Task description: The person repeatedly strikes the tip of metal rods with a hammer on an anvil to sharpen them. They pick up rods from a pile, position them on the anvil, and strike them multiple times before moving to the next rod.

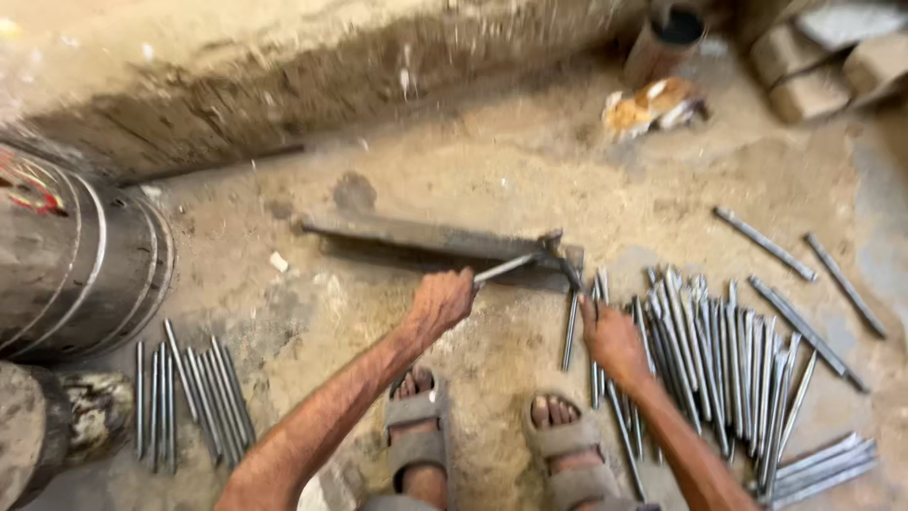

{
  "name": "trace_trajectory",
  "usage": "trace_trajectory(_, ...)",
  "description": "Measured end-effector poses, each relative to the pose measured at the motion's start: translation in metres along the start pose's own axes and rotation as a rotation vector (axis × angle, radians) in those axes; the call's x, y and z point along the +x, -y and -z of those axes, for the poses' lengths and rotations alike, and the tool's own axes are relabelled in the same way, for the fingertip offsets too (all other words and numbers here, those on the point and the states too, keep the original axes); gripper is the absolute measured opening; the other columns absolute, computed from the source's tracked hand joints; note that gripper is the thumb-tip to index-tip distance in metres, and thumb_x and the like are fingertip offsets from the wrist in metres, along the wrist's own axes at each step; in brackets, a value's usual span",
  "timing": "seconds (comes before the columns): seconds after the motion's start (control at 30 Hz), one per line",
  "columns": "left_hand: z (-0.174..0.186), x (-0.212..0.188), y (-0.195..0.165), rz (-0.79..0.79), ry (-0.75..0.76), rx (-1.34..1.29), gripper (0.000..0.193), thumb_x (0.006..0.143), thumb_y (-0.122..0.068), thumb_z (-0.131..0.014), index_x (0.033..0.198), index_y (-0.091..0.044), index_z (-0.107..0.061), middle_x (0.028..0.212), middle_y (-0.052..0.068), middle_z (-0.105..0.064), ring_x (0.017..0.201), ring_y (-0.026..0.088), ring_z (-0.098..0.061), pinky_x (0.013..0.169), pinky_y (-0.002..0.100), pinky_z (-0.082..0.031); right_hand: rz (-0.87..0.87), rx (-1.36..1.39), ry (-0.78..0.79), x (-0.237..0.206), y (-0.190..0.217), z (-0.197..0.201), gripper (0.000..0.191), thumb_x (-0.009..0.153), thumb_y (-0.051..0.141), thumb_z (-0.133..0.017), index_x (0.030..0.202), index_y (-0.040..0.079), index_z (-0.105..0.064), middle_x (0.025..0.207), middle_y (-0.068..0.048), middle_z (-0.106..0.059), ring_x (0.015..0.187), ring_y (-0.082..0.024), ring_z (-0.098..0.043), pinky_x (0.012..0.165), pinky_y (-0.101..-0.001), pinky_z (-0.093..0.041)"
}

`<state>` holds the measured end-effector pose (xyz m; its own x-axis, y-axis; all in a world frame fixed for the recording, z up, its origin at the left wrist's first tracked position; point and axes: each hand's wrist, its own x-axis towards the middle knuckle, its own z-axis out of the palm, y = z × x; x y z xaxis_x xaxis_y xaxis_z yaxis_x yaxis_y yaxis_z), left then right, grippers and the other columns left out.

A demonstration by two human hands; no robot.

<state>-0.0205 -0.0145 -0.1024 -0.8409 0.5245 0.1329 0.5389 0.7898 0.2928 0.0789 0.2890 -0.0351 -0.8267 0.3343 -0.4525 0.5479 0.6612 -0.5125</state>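
Drum (76, 255) at our left lies on its side, contents not visible. Our left hand (440, 305) is closed around the lever handle (506, 268) of the cutter bar (435, 241) on the sandy floor (492, 170). Our right hand (613, 339) pinches one steel rod (596, 331) just beside the blade. Cut rods (194, 397) lie left, the uncut pile (728, 369) right; open ground lies beyond the bar, up to the wall (236, 85).

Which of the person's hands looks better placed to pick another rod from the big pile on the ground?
Probably the right hand. It already rests at the edge of the big pile of rods, touching one. The left hand grips the cutter's lever handle, farther from that pile.
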Motion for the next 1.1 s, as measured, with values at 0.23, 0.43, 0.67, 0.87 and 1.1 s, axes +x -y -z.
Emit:
trace_trajectory(0.23, 0.014, -0.050, 0.000, -0.126, -0.097, -0.417, 0.017, 0.101, -0.019, -0.055, 0.097, -0.004, -0.061, 0.060, 0.013, -0.059, 0.047, 0.028, -0.057, 0.042, 0.045, -0.044, 0.138, -0.018, -0.122, 0.005, 0.000, -0.014, 0.058, 0.108, 0.050, -0.042, 0.106, 0.002, -0.074, 0.090, -0.034, -0.071, 0.092, -0.054, -0.067, 0.080, -0.0627, -0.053)
trace_trajectory(0.43, -0.013, -0.096, -0.014, -0.176, -0.227, -0.528, 0.041, 0.110, -0.037, -0.042, 0.084, -0.010, -0.056, 0.053, -0.001, -0.045, 0.039, 0.011, -0.041, 0.034, 0.031, -0.039, 0.003, -0.024, -0.038, -0.004, 0.004, -0.022, 0.060, 0.108, 0.053, -0.037, 0.119, 0.004, -0.071, 0.082, -0.036, -0.071, 0.081, -0.055, -0.072, 0.068, -0.0633, -0.058)
trace_trajectory(0.67, -0.012, -0.090, -0.018, -0.157, -0.175, -0.510, 0.045, 0.115, -0.041, -0.040, 0.085, -0.010, -0.053, 0.055, -0.003, -0.044, 0.040, 0.009, -0.039, 0.035, 0.030, -0.038, 0.085, 0.020, -0.081, 0.005, -0.003, -0.020, 0.062, 0.105, 0.056, -0.037, 0.120, 0.006, -0.071, 0.083, -0.032, -0.072, 0.080, -0.052, -0.072, 0.072, -0.0626, -0.058)
trace_trajectory(0.87, -0.007, -0.039, -0.018, 0.203, 0.093, -0.152, 0.035, 0.111, -0.039, -0.045, 0.095, -0.009, -0.056, 0.053, 0.000, -0.048, 0.038, 0.014, -0.042, 0.032, 0.038, -0.039, 0.028, -0.004, -0.007, -0.001, -0.005, -0.008, 0.062, 0.105, 0.057, -0.039, 0.111, 0.004, -0.070, 0.085, -0.031, -0.074, 0.084, -0.051, -0.073, 0.078, -0.0617, -0.056)
trace_trajectory(1.1, 0.001, -0.013, -0.017, 0.171, 0.112, 0.152, 0.026, 0.102, -0.033, -0.055, 0.096, -0.008, -0.057, 0.062, 0.011, -0.065, 0.053, 0.028, -0.065, 0.044, 0.043, -0.049, 0.057, -0.065, 0.057, -0.007, -0.017, -0.017, 0.062, 0.106, 0.059, -0.033, 0.114, 0.009, -0.068, 0.064, -0.018, -0.066, 0.054, -0.033, -0.058, 0.053, -0.0525, -0.048)
